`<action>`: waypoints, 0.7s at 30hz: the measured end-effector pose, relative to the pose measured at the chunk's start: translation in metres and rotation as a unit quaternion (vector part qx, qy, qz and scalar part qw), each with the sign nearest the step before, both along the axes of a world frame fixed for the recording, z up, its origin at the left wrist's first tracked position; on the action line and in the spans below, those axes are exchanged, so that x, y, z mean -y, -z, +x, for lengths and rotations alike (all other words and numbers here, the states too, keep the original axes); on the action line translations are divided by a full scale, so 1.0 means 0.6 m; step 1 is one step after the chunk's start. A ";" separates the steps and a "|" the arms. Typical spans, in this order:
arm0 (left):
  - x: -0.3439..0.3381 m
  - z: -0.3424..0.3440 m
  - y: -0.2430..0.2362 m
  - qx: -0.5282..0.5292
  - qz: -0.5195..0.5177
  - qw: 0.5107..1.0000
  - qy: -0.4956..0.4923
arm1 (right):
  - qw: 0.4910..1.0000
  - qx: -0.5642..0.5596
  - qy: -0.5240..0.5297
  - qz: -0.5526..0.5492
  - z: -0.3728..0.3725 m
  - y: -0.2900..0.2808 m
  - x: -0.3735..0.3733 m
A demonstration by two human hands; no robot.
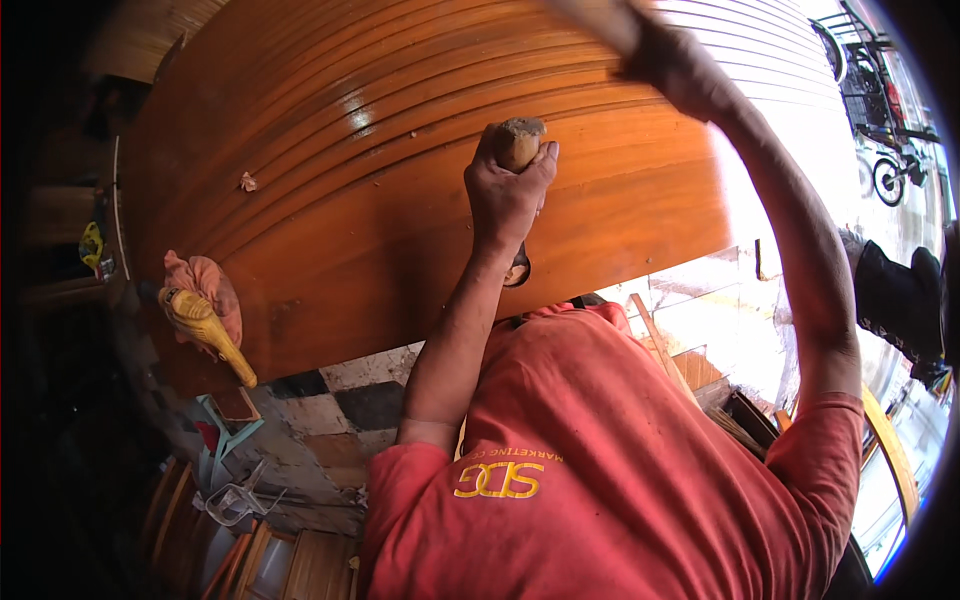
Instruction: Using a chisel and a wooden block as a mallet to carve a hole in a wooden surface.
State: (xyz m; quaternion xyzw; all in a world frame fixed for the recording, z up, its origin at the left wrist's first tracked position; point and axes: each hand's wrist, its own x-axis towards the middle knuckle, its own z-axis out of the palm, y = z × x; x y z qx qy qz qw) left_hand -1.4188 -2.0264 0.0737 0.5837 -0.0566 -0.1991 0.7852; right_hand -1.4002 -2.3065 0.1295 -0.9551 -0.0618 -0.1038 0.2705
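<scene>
My left hand (508,198) is closed around an upright chisel (518,146), its wooden handle ending in a battered, frayed top. Hand and forearm hide the blade. Beneath it lies a varnished orange-brown wooden door panel (350,265) with long parallel grooves. Close to my left wrist, near the panel's near edge, a dark round-edged hole (519,267) shows partly behind the forearm. Raised at the upper right, my right hand (685,75) grips a pale piece of wood (598,22), smeared by motion and cut off by the top edge of the view.
On the panel's left end, a yellow power tool (207,328) rests against a pinkish cloth (205,283). A wood shaving (248,182) and small crumbs lie on the panel. Below are checkered floor tiles (340,400) and a pale green stand (222,440). Motorcycles (890,175) stand far right.
</scene>
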 end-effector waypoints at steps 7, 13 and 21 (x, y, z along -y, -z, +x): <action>-0.004 0.011 0.015 -0.028 0.006 1.000 -0.011 | 0.970 -0.137 -0.092 -0.178 -0.026 0.005 -0.095; 0.004 0.014 0.017 -0.034 0.021 0.999 0.000 | 0.962 -0.180 0.200 0.052 0.040 -0.029 0.015; 0.008 0.010 0.023 -0.050 0.014 0.999 -0.009 | 0.994 -0.106 0.035 0.021 0.005 0.015 0.000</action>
